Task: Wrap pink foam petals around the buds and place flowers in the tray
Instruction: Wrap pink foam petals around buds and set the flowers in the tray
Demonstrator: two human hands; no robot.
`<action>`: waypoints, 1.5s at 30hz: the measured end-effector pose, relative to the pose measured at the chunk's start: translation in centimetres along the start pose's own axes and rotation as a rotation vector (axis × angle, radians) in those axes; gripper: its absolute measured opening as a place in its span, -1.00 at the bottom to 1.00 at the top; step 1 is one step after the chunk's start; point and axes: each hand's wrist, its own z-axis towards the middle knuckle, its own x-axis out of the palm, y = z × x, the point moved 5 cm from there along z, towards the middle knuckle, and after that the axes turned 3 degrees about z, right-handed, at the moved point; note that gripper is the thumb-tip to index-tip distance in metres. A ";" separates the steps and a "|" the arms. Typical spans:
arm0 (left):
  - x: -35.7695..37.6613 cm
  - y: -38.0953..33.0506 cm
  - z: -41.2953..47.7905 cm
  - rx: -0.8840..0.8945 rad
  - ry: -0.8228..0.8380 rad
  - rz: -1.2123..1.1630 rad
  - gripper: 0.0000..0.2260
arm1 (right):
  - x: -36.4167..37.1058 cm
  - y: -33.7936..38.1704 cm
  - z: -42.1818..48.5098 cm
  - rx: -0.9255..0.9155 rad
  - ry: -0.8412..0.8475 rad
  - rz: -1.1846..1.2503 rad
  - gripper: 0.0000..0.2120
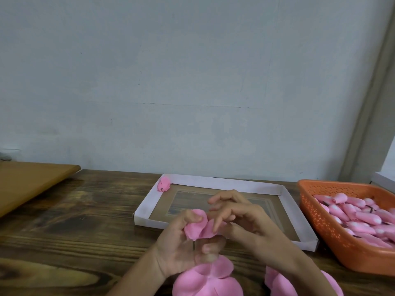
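One flower [164, 183] in tray [213, 182]

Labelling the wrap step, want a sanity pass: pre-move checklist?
1. Left hand grips the flower being wrapped: ok.
2. Right hand fingers touch the flower; firm pinch: cannot tell.
3. Flower wrapped tight: not ok, it flares open.
4. Tray has bare floor, one finished flower in its far left corner: ok.
5. Loose petals lie near the wrists: ok.
6. Basket holds buds: ok.
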 end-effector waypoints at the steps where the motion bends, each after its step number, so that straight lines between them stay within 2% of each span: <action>1: -0.2 0.1 0.0 -0.004 -0.022 -0.007 -0.59 | 0.1 0.1 0.0 -0.004 0.007 0.002 -0.78; 5: -0.8 0.4 0.0 -0.012 -0.134 0.077 -0.65 | 0.4 0.3 0.1 -0.034 0.020 -0.033 -0.83; 8: -0.8 0.3 0.1 -0.002 -0.171 0.195 -0.66 | 0.4 -0.3 0.3 -0.070 -0.036 -0.067 -0.86; 11: -0.7 0.3 0.1 0.043 -0.181 0.190 -0.64 | 0.2 -0.8 0.4 -0.102 -0.101 -0.066 -0.81; 15: -0.6 0.1 0.2 0.098 -0.147 0.179 -0.55 | -0.4 -1.1 0.4 -0.141 -0.244 -0.182 -0.81; 17: -0.8 -0.1 0.1 0.121 -0.156 0.224 -0.57 | -0.7 -1.0 0.4 -0.170 -0.359 -0.290 -0.83; 20: -1.5 -0.3 -0.1 0.164 -0.304 0.379 -0.72 | -0.6 -0.7 0.3 -0.217 -0.483 -0.391 -0.84; 23: -1.8 -1.0 0.0 0.250 -0.511 0.562 -0.76 | -1.0 -1.2 0.2 -0.171 -0.559 -0.288 -0.89; 26: -2.2 -1.8 -0.5 0.342 -0.737 0.817 -0.67 | -1.3 -1.8 0.1 -0.082 -0.522 -0.261 -0.92; 28: -2.3 -2.2 -0.9 0.398 -0.822 0.949 -0.70 | -0.6 -1.6 0.3 -0.117 -0.440 -0.312 -0.94; 30: -2.1 -2.3 -0.7 0.448 -0.805 0.978 -0.80 | 0.5 -1.4 0.5 -0.161 -0.342 -0.345 -0.90; 33: -1.1 -2.3 -0.1 0.493 -0.733 0.986 -0.82 | 1.4 -1.6 0.5 -0.211 -0.273 -0.463 -0.78; 39: -1.2 -2.5 -0.3 0.556 -0.819 1.028 -0.66 | 1.5 -1.1 0.3 -0.305 -0.379 -0.589 -0.82; 42: -1.4 -2.4 -0.3 0.558 -0.811 1.024 -0.68 | 1.5 -0.9 0.2 -0.336 -0.415 -0.617 -0.84; 45: -1.1 -2.5 -0.2 0.569 -0.801 1.060 -0.69 | 1.8 -1.0 0.2 -0.322 -0.374 -0.619 -0.90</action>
